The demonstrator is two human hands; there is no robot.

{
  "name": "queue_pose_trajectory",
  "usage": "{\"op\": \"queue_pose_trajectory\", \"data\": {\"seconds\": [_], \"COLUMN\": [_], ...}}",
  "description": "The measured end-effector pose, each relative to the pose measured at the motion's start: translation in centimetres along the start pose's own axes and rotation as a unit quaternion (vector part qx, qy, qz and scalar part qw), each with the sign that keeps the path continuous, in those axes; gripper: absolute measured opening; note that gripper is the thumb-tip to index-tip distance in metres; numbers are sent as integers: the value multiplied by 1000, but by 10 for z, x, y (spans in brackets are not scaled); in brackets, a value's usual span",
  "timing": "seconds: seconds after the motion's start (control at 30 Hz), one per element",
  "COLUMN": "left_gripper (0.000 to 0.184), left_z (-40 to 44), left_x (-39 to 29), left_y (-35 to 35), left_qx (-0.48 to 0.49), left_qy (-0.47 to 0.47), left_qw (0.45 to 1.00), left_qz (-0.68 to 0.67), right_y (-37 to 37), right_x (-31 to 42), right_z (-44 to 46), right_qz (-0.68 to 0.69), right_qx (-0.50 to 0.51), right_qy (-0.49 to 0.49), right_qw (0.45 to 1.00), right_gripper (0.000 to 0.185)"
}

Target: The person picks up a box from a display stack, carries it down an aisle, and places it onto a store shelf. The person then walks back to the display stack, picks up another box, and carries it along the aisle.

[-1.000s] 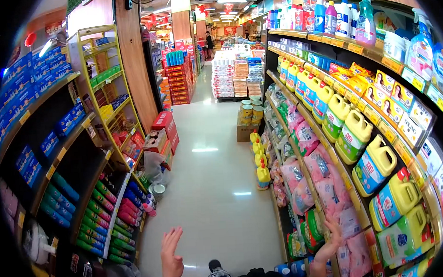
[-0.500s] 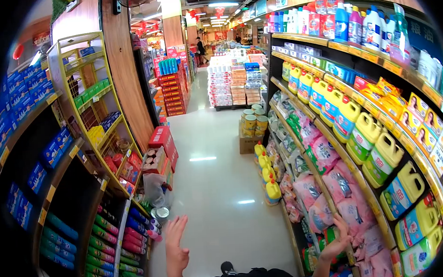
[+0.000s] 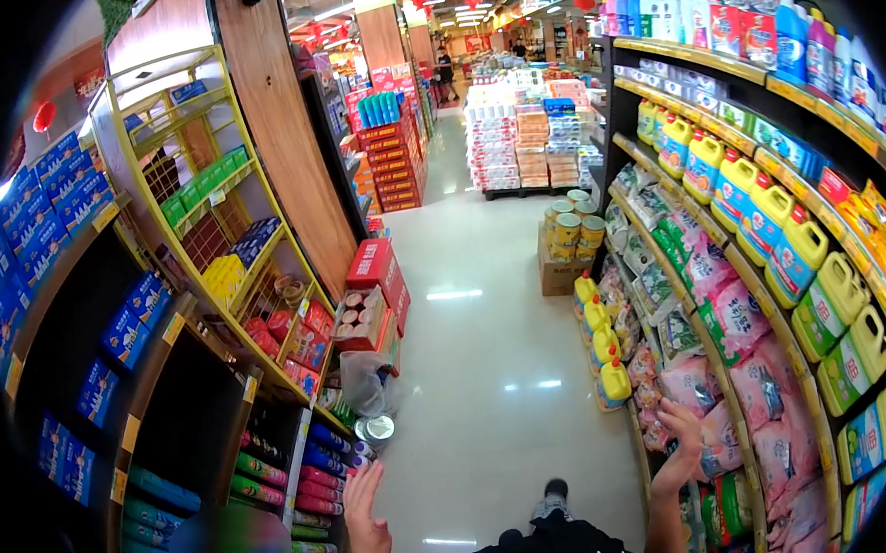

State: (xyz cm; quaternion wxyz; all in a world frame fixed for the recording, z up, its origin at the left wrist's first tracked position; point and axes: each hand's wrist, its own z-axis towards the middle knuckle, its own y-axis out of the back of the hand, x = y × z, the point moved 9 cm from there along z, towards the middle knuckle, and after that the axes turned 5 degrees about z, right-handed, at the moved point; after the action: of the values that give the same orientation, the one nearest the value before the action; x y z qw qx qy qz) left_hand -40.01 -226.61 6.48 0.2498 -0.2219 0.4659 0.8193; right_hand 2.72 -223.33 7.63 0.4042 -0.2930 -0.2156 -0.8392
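Observation:
My left hand (image 3: 366, 511) is raised over the aisle floor (image 3: 457, 356), fingers stretched out and holding nothing. It is nearest to the low left shelf, where pink bottles (image 3: 319, 491) and green bottles (image 3: 258, 493) lie stacked. On the other side, my right hand (image 3: 680, 444) is also raised with its fingers extended and nothing in it. Behind it in the view are pink bags (image 3: 717, 437) on the lower right shelf; I see no grip on them. One shoe (image 3: 555, 489) shows below, between the hands.
Yellow jugs (image 3: 611, 383) stand on the floor at right, beside cans on a carton (image 3: 556, 276). At left are red boxes (image 3: 376, 265), a plastic bag (image 3: 366, 381) and a yellow rack (image 3: 185, 230). A stacked goods display (image 3: 497, 153) stands ahead; people are far off.
The view has turned left and moved a little forward, so shelves and floor goods sit farther right. Both hands stay raised and empty. The visible shoe has shifted right in the picture.

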Motion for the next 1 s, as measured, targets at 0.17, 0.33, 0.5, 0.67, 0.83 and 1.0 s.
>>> {"op": "queue_pose_trajectory", "data": {"seconds": [0.17, 0.33, 0.5, 0.67, 0.83, 1.0], "left_gripper": [92, 96, 101, 97, 92, 89], "left_z": [27, 81, 147, 213, 269, 324], "left_x": [20, 10, 1, -9, -21, -10], "left_y": [-15, -47, -84, -140, -200, -263], "left_qx": [-19, -27, -55, -22, 70, 177], "left_qy": [26, 30, 31, 12, -1, -43], "left_qw": [999, 999, 997, 999, 992, 981], "left_qz": [6, 3, -40, -27, -104, -74], "right_y": [-57, -113, -148, -170, -171, -163], "right_x": [-34, -70, -107, -159, -220, -285], "right_z": [34, 81, 153, 199, 210, 214], "right_qz": [48, 59, 80, 89, 49, 25], "right_qx": [36, 60, 52, 56, 58, -12], "right_qy": [-9, -2, 35, 38, -17, -117], "right_qw": [998, 996, 995, 994, 997, 993], "right_gripper": [73, 76, 74, 74, 75, 76]}}
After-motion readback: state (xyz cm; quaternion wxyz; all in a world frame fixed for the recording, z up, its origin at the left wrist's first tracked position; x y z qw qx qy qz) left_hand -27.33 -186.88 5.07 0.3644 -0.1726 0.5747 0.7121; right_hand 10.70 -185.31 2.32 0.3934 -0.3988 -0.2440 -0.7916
